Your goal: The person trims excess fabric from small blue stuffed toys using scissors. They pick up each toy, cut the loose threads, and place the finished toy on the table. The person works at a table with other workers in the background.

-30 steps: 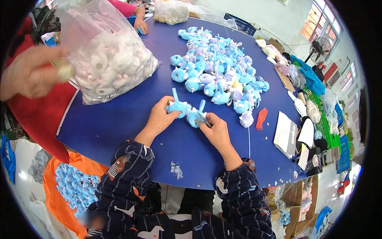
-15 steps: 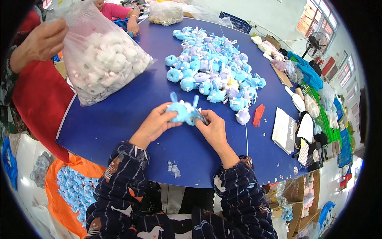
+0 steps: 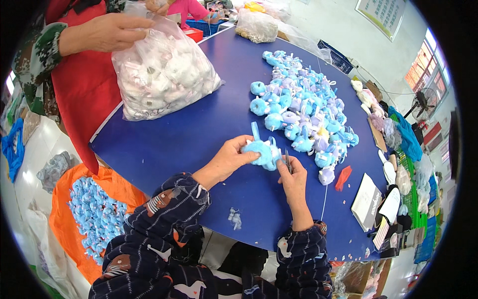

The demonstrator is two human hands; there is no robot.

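Observation:
My left hand (image 3: 226,160) pinches a fluffy light-blue plush toy (image 3: 259,152) with ribbon loops, held just above the blue table (image 3: 199,127). In my right hand (image 3: 295,183) is a pair of small dark snips (image 3: 288,158), blades pointing up. That hand's fingers also touch the toy's right side. Beyond my hands lies a long pile of blue and lilac plush toys (image 3: 303,107). A small tuft of grey-blue fluff (image 3: 234,218) sits on the table nearer to me.
At the far left a person's hand (image 3: 107,32) holds a clear bag of white plush pieces (image 3: 162,74). An orange sack (image 3: 62,199) full of blue toys stands on the floor at left. To the right are a red mesh scrap (image 3: 343,178) and a white booklet (image 3: 366,202).
The view has swung left, so the table appears shifted right. The snips now point up beside the toy. The other person's hand has moved across the top of the bag, which stands more upright.

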